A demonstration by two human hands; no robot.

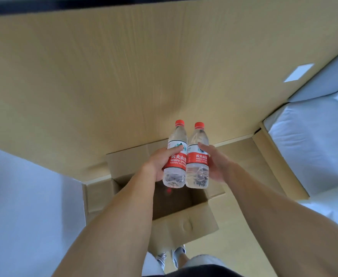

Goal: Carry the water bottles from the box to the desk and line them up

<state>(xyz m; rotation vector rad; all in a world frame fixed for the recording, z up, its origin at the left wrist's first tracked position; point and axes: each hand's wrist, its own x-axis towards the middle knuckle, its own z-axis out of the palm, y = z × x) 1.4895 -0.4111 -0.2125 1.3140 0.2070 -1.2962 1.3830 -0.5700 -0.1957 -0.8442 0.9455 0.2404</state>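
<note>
- My left hand [156, 166] is wrapped around the left bottle [175, 156] at its red label, thumb across the front, fingers curled behind.
- My right hand [216, 164] holds the right bottle [198, 158] at the same band; the fingers reach round the far side and the thumb lies along the label. It looks a looser hold than the left one, though motion blur keeps me from being sure.
- Both bottles stand upright in the air, side by side and touching, red caps up, just above the open cardboard box [184, 226] that sits on the floor below my hands.
- Inside the box, under my left hand, I make out a faint red spot, perhaps another cap; too dim to say.
- The wooden surface [104, 76] spreads out beyond my hands, ahead and above them in view.
- The bottles look full, so I judge them fairly heavy for their size. The thin clear plastic will dent if squeezed hard, and it may be slick.
- The label band at mid-body seems the best place to hold: it is the straightest part, with the weight balanced above and below.
- A bed [313, 146] with white sheets lies off to the right of my right hand.
</note>
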